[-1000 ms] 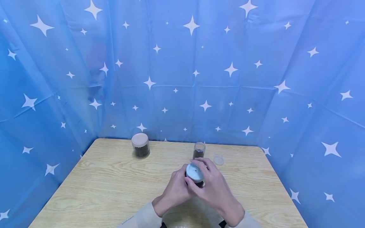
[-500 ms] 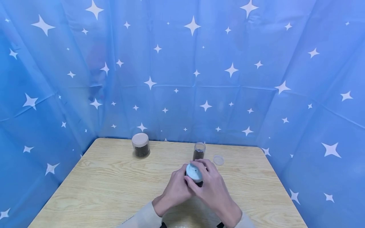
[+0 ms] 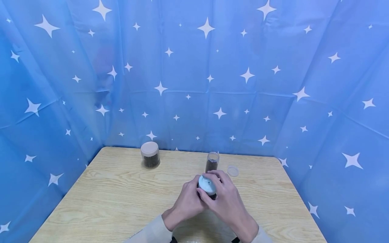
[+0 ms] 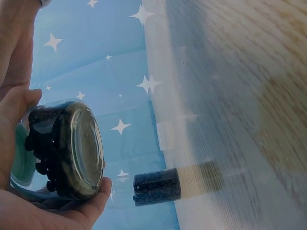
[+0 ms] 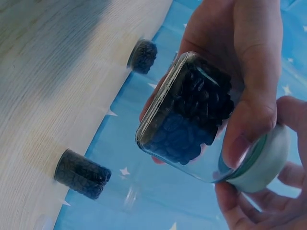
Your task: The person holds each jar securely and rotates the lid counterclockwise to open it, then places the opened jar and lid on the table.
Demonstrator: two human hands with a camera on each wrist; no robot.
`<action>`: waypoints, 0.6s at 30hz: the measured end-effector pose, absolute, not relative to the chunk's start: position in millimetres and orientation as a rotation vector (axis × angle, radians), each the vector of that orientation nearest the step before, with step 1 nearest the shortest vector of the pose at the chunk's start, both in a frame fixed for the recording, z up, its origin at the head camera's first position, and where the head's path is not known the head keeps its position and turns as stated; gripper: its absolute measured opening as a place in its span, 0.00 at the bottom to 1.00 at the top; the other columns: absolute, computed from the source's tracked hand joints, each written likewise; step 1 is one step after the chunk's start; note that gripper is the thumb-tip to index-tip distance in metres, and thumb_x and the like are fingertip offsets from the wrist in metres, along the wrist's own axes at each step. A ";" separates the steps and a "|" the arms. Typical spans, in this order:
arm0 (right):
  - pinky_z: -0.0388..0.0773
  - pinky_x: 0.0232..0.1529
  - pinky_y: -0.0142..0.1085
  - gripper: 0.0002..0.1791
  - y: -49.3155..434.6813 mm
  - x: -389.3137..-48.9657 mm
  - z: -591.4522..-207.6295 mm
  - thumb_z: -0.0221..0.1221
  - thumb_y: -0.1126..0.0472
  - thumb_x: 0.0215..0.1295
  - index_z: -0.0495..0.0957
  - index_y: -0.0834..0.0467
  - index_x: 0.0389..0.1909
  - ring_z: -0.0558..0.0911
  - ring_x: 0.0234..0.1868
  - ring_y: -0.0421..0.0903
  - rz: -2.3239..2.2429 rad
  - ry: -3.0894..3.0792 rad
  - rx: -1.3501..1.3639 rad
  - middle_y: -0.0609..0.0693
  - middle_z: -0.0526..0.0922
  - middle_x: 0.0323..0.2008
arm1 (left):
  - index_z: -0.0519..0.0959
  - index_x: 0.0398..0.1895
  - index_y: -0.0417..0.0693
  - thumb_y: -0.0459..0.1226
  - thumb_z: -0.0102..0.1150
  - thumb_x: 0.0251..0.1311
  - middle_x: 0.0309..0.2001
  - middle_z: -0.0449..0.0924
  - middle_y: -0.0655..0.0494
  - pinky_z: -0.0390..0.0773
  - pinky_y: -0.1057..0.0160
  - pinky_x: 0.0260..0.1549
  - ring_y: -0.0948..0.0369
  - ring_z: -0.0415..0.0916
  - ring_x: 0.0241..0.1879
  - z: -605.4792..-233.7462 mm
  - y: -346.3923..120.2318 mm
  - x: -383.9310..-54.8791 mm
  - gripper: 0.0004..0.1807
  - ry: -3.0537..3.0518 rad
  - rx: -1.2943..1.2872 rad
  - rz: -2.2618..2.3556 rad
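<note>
A clear jar part-filled with small black pebble-like pieces is held tilted in front of me, above the table. My left hand grips its body, thumb along the side and fingers wrapped round toward the base, as the left wrist view shows. On its mouth sits a pale blue lid, and the fingers and thumb of my right hand pinch the lid's rim. Just beyond the hands stands a narrow clear jar with similar black contents and no lid on top.
A clear round lid lies flat to the right of the narrow jar. Toward the back left of the wood-grain table stands a wide jar with a pale lid and dark contents. A blue star-patterned curtain surrounds the table.
My right wrist has shifted slightly to the left, while its fingers stay on the pale blue lid. The left hand keeps its hold on the jar.
</note>
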State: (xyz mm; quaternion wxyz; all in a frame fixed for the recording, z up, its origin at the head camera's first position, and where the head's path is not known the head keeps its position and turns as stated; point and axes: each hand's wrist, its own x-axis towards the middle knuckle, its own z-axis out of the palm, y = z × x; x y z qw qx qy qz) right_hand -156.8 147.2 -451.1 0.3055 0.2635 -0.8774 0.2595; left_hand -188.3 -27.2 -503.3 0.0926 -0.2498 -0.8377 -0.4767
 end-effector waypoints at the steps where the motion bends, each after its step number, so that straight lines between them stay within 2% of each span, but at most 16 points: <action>1: 0.95 0.50 0.44 0.27 147.4 -157.0 -451.2 0.85 0.55 0.65 0.89 0.56 0.63 0.91 0.55 0.51 0.689 -2.320 0.702 0.55 0.88 0.60 | 0.81 0.67 0.43 0.36 0.83 0.59 0.53 0.93 0.50 0.91 0.64 0.50 0.60 0.92 0.50 -503.4 -27.2 -188.4 0.33 -2.486 -0.743 -1.414; 10: 0.94 0.51 0.43 0.26 153.8 -162.5 -450.6 0.83 0.60 0.66 0.88 0.56 0.63 0.91 0.57 0.50 0.774 -2.286 0.820 0.54 0.88 0.61 | 0.81 0.68 0.45 0.40 0.87 0.58 0.54 0.93 0.52 0.91 0.63 0.51 0.62 0.92 0.51 -501.9 -28.0 -187.1 0.35 -2.491 -0.741 -1.435; 18: 0.93 0.58 0.43 0.27 167.2 -171.5 -445.4 0.78 0.65 0.69 0.87 0.53 0.67 0.90 0.63 0.51 0.844 -2.276 1.058 0.52 0.88 0.66 | 0.80 0.73 0.49 0.43 0.88 0.60 0.57 0.92 0.56 0.90 0.64 0.53 0.66 0.90 0.53 -501.5 -29.8 -184.8 0.39 -2.521 -0.765 -1.494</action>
